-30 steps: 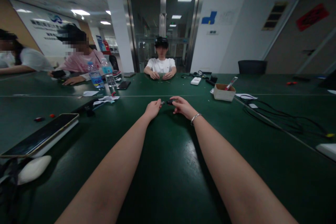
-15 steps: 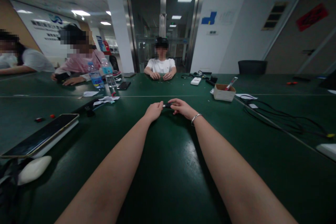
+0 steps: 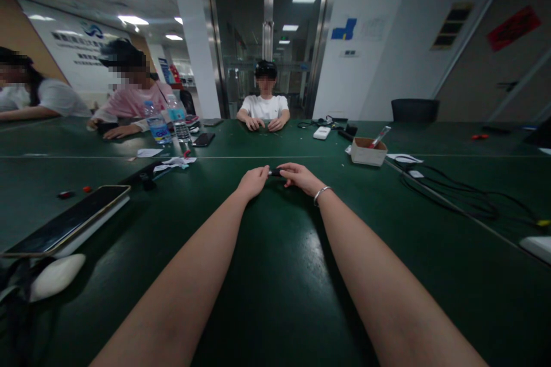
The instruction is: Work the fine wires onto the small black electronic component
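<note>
Between my two hands, low over the green table [image 3: 275, 275], is a small black object [image 3: 276, 172] with a short silvery part at its left end; its kind is too small to make out. My left hand [image 3: 253, 182] is closed with its fingertips pinched at the silvery end. From the other side, my right hand [image 3: 301, 178] pinches the black end between thumb and fingers, a silver bracelet [image 3: 321, 195] on its wrist. My fingers hide parts of the object.
A phone on a white box [image 3: 71, 221] lies at left, with paper scraps [image 3: 174, 164] and water bottles [image 3: 158, 123] beyond. A small carton [image 3: 368, 152] and black cables [image 3: 456, 186] are at right. A person in white [image 3: 264, 109] sits opposite; others sit at left.
Both hands stay in nearly the same place, still on the small black object. The whole view has shifted very slightly.
</note>
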